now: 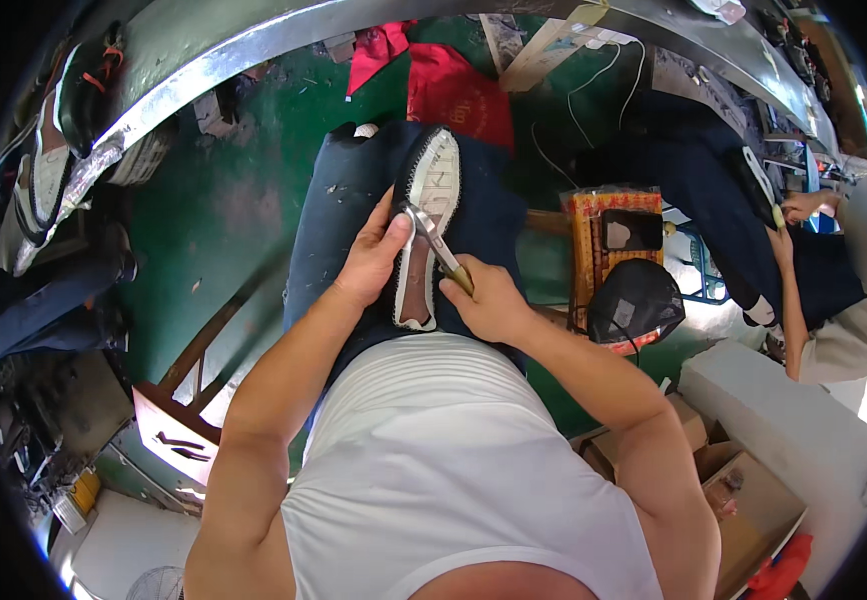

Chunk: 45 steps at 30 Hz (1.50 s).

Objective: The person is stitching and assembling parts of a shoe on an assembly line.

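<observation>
An unfinished shoe (441, 178) lies sole side up on my lap, toe pointing away. Its underside is cream toward the toe and brown toward the heel, with pale stitches round the dark rim. My left hand (379, 250) grips the shoe's left side, thumb lying over the edge. In my right hand (492, 302) is a slim metal hand tool (436, 240) with a yellowish handle. The tool slants across the underside, and its rounded head is beside my left thumb. Whether the head touches the rim I cannot tell.
A metal-edged bench (254, 62) curves across the far side, with dark shoes (82, 95) at its left. A stool (576, 232) to my right carries a phone (632, 230) and a black mesh cap (636, 302). Beyond, a co-worker (839, 260) handles another shoe. Black pliers (182, 442) lie at left.
</observation>
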Each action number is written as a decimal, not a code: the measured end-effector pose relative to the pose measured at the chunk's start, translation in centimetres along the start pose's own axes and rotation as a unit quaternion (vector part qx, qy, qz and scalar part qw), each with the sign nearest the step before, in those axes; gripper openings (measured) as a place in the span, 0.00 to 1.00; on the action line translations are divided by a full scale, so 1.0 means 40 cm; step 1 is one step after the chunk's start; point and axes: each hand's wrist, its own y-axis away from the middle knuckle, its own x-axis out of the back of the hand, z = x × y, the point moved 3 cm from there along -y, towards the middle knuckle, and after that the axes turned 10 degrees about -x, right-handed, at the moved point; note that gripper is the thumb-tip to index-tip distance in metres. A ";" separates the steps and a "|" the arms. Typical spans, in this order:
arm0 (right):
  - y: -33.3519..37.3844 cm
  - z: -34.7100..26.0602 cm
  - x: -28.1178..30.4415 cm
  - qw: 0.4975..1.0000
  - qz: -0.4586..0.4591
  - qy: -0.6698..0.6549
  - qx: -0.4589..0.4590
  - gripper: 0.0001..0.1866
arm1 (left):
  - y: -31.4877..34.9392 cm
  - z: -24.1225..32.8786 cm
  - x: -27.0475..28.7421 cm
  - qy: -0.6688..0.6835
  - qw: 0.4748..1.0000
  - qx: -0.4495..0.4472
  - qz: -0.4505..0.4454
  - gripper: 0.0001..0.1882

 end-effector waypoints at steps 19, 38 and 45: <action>-0.056 0.035 0.186 0.934 -0.248 -0.222 -0.131 0.21 | -0.001 0.102 -0.062 -0.563 0.788 -0.247 -0.036 0.24; -0.116 -0.072 0.173 0.989 -0.057 0.089 0.105 0.26 | 0.005 0.037 -0.039 -0.372 0.925 -0.069 0.013 0.43; -0.041 -0.024 0.141 0.991 -0.079 0.110 0.003 0.21 | 0.003 0.067 -0.034 -0.375 0.927 0.005 -0.016 0.42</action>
